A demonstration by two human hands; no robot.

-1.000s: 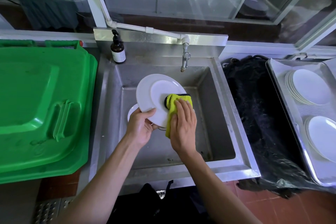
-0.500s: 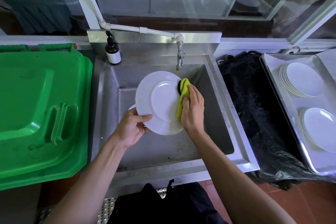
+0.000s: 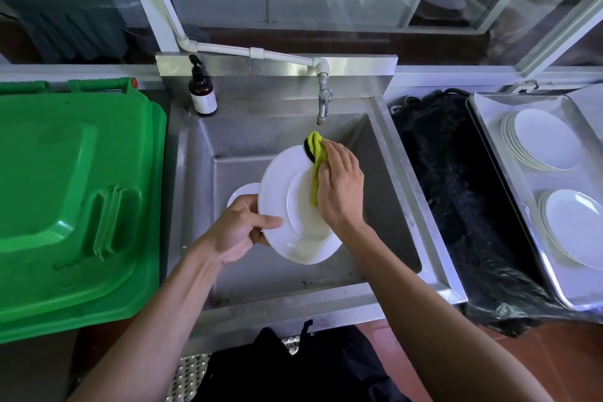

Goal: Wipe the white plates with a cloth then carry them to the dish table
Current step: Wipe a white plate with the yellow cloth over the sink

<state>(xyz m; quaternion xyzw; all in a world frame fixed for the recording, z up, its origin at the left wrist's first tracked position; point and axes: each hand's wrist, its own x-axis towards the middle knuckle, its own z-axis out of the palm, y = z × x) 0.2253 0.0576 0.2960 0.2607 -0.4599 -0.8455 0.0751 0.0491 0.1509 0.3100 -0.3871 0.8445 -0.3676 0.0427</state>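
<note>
Your left hand [image 3: 239, 228] grips the white plate [image 3: 287, 206] by its rim above the sink [image 3: 385, 147]; your right hand [image 3: 341, 186] presses the yellow cloth [image 3: 317, 153] against it.

At the sink [image 3: 385, 127]: two hands, left hand [image 3: 239, 232] and right hand [image 3: 341, 188], w/ one yellow-green cloth [image 3: 317, 153]. Two white plates over the basin, one held plate [image 3: 287, 199] and a second plate [image 3: 243, 193] beneath. One tap [image 3: 323, 101], one pump bottle [image 3: 202, 91], one green bin lid [image 3: 71, 192]. One tray [image 3: 489, 127] at right w/ two plate stacks, far stack [image 3: 543, 140] and near stack [image 3: 571, 225]; per-stack count unclear.
</note>
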